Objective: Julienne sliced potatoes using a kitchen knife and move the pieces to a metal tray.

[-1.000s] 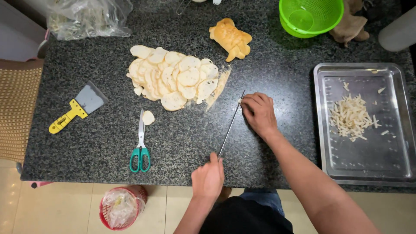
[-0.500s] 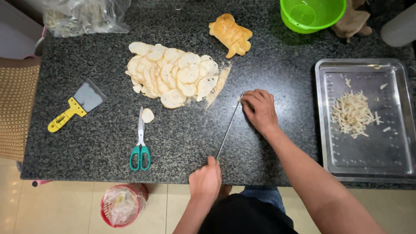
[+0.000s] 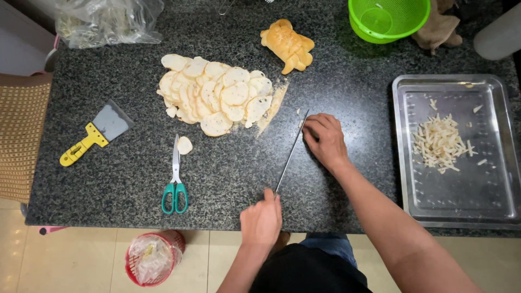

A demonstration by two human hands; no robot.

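Gripping a long knife [image 3: 291,152] by its handle in the left hand [image 3: 261,220], right hand [image 3: 324,140] curled over its tip, beside sliced bread [image 3: 217,97].

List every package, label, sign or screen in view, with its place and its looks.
Clear plastic bag: far left corner of the dark counter, crumpled, pale contents.
Bag-lined red bin: on the floor below the counter's near edge, round, crinkled clear liner.
No labels, signs or screens show.
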